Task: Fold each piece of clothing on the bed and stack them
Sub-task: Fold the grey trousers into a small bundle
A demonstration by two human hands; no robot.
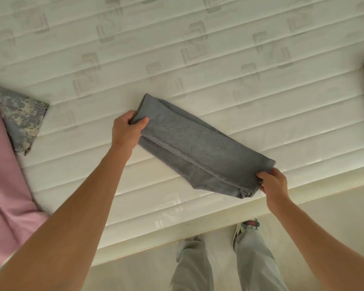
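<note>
A grey, soft-knit garment folded into a long narrow band (198, 148) lies on the white quilted mattress (198, 59), near its front edge and roughly in the middle of the view, with its long axis running on a diagonal from upper left to lower right. The left hand (126, 131) pinches the upper-left end, thumb on top of the cloth and fingers wrapped under the edge, lifting that corner slightly off the mattress; the right hand (274, 183) pinches the lower-right end, thumb on top and fingers tucked beneath the stacked layers. Each hand therefore holds one short end, and the whole length of the band lies between them (neither hand is free, and neither is nearer the middle than the other). That seems to be what the next fold turns on: to halve the band, one end would probably have to travel along the diagonal toward the other, the fold line crossing the band at right angles near its midpoint. At the left edge of the view a pink garment spread flat (6, 185) lies on a grey camouflage-print garment (21, 118), well apart from the band; whether those are already folded I cannot tell.
</note>
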